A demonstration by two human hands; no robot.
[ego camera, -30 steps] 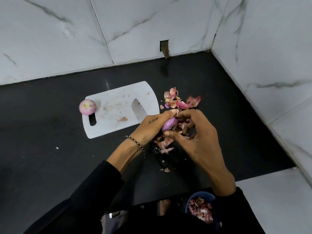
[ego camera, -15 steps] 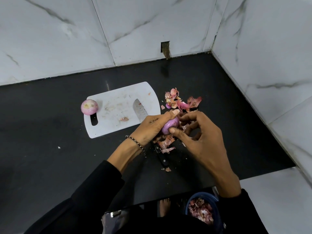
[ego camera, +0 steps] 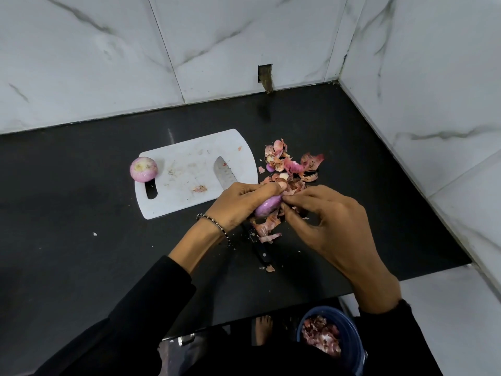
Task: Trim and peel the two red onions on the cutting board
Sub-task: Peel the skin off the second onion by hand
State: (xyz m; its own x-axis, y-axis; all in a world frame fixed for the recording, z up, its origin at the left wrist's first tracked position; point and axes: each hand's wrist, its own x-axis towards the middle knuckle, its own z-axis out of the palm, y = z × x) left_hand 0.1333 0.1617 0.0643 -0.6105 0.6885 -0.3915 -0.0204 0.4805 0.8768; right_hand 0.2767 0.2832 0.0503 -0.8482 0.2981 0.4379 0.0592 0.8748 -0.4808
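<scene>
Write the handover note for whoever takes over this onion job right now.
Left hand grips the second onion above the counter; right hand pinches at its end, peeling.
First onion sits at the left edge of the cutting board, looking trimmed and peeled.
Knife lies across the board's right side; peels piled beside it.
Left: finish peeling the held onion.

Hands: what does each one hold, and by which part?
The left hand grips the red onion around its body; the right hand pinches its exposed end.
</scene>
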